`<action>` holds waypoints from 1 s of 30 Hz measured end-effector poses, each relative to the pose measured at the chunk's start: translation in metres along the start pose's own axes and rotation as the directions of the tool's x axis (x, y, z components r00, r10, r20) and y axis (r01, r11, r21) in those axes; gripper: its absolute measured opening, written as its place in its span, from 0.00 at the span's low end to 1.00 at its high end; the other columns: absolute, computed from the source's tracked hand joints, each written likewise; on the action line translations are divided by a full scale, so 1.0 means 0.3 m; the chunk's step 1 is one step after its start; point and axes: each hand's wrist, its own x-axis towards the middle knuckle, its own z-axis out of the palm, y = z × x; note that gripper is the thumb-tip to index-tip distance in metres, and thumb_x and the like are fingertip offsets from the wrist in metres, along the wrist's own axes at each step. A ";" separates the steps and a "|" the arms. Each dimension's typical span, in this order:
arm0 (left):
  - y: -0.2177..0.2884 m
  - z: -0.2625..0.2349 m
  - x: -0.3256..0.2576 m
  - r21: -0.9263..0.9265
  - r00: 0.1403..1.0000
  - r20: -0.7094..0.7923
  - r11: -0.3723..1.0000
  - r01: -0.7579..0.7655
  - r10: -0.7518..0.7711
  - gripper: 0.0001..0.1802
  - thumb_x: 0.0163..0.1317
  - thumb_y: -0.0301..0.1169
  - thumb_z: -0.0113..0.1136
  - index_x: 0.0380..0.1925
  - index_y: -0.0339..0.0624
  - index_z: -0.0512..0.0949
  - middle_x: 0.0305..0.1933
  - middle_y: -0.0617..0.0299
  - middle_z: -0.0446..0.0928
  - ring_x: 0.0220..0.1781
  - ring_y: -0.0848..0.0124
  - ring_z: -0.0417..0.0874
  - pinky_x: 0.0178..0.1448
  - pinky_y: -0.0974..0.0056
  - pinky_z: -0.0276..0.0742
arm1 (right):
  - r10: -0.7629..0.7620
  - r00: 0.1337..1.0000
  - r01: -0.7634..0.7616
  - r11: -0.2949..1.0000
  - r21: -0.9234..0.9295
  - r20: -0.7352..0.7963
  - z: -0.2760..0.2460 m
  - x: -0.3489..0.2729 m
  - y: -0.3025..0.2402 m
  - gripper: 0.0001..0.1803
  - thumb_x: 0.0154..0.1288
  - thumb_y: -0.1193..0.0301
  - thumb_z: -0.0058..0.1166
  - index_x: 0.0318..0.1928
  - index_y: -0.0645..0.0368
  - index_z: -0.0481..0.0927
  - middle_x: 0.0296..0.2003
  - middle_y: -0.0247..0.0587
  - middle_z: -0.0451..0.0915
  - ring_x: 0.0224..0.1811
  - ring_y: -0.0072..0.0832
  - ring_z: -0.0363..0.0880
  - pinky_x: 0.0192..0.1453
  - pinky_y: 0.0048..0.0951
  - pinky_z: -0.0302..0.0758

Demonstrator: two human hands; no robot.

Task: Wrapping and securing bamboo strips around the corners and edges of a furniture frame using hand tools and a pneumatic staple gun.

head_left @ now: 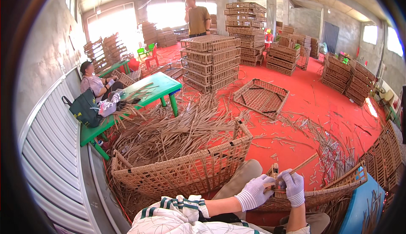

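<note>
Both my hands wear pale striped knit gloves and meet at the corner of a brown woven basket (334, 191) in front of my lap. My left hand (256, 192) is closed around the basket's corner from the left. Just beside it, my right hand (292, 186) pinches a flat brown strip (305, 162) against the same corner, and the strip's free end sticks up to the right. The fingertips partly hide where strip and rim meet. To the left of my knee, a second woven basket (182, 174) rests tilted on its side.
Loose strips (177, 128) lie heaped beyond the tilted basket. A green table (158, 84) with a dark bag (84, 109) stands left, near a seated person. A shallow basket (261, 98) lies on the red floor (304, 111). Stacked baskets (210, 62) and a standing person are farther back; a blue surface (359, 200) is right.
</note>
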 end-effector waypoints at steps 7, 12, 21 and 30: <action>-0.004 0.005 0.001 0.007 1.000 -0.010 1.000 -0.010 0.010 0.16 0.59 0.32 0.66 0.46 0.46 0.76 0.44 0.50 0.77 0.44 0.46 0.82 0.48 0.50 0.80 | -0.012 1.000 0.012 1.000 0.009 -0.003 0.001 -0.002 -0.001 0.16 0.74 0.66 0.50 0.34 0.62 0.84 0.24 0.34 0.81 0.25 0.17 0.76 0.29 0.21 0.71; -0.001 0.002 -0.001 -0.008 1.000 -0.017 1.000 -0.011 0.011 0.15 0.59 0.31 0.66 0.46 0.46 0.76 0.43 0.49 0.77 0.44 0.46 0.82 0.48 0.50 0.80 | 0.006 1.000 -0.006 1.000 0.026 0.005 0.000 0.000 0.002 0.16 0.74 0.66 0.50 0.34 0.63 0.83 0.25 0.35 0.82 0.25 0.18 0.77 0.30 0.22 0.72; -0.004 0.002 -0.001 -0.001 1.000 -0.016 1.000 -0.023 0.023 0.15 0.59 0.31 0.65 0.46 0.47 0.76 0.44 0.50 0.77 0.44 0.45 0.82 0.48 0.49 0.80 | 0.014 1.000 -0.014 1.000 0.027 0.001 0.002 0.000 0.001 0.16 0.74 0.66 0.50 0.34 0.64 0.83 0.27 0.36 0.83 0.26 0.19 0.77 0.32 0.23 0.73; 0.005 -0.007 -0.002 -0.002 1.000 0.011 1.000 0.022 -0.022 0.16 0.59 0.33 0.65 0.47 0.47 0.76 0.44 0.51 0.76 0.45 0.46 0.81 0.51 0.48 0.79 | -0.078 0.997 0.078 0.997 0.013 -0.016 0.019 0.005 -0.002 0.18 0.77 0.63 0.49 0.32 0.61 0.82 0.20 0.30 0.78 0.20 0.13 0.72 0.26 0.18 0.70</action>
